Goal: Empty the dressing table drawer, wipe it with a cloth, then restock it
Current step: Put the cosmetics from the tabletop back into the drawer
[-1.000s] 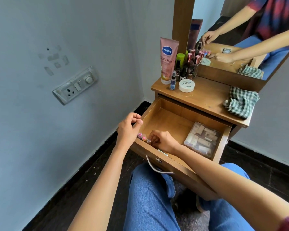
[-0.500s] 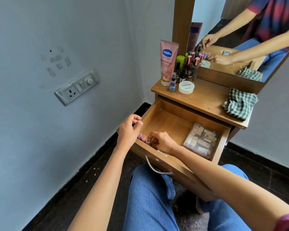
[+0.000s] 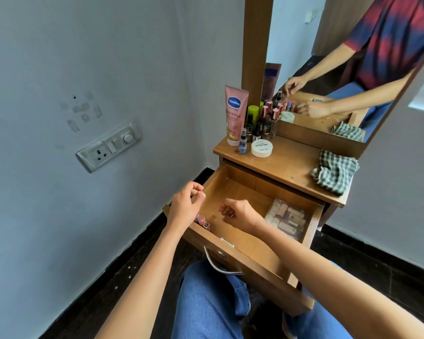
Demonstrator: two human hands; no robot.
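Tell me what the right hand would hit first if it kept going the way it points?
Likely the left hand, held over the drawer's left wall. Depth is unclear, so it could reach that wall instead.

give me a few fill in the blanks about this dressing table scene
The drawer is ___, not shut.
The checked cloth lies on the ___, outside the drawer.
The clear box sits in the drawer's ___ half.
The pink tube has a label reading ___.
Missing words: open; tabletop; right; Vaseline.
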